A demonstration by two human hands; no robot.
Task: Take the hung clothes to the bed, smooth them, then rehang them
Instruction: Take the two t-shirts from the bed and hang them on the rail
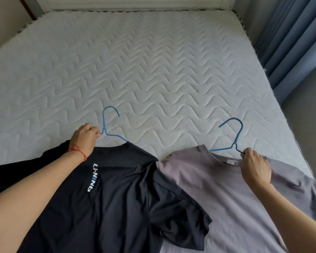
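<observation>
Bare quilted bed (153, 61), curtain (290, 42) along right edge. Black shirt (117, 198) near front edge, grey shirt (226, 189) beside it, overlapping. Left hand (86, 138) pinches left hanger (109, 123); right hand (254, 166) pinches right hanger (233, 136). Hooks point toward headboard; shirts trail back toward person.

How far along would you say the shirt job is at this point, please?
Done: the black T-shirt and the grey T-shirt lie on the mattress. In hand: the left hand and right hand each grip a blue hanger at its neck. Left: smoothing the creased fabric, then rehanging.
</observation>
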